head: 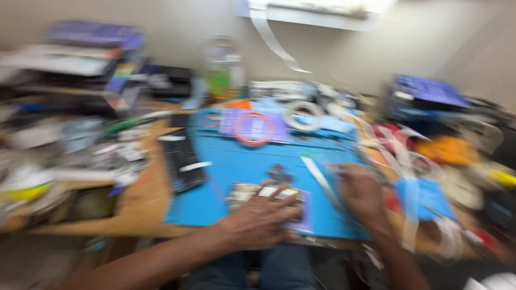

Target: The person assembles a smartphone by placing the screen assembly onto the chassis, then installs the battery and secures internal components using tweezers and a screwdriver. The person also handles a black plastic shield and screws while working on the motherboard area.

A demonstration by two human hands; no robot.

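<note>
A small flat board (267, 200), seemingly a circuit board, is being pressed onto the blue mat (242, 161) under the left hand (262, 219), whose fingers are being spread flat across its near half. It is judged light, stiff and fragile, best taken by its edges. The right hand (361, 189) is being held just right of the board, wrist bent inward; whether it is gripping a thin tool cannot be told through the blur. A red ring (252, 129) is lying well beyond both hands
</note>
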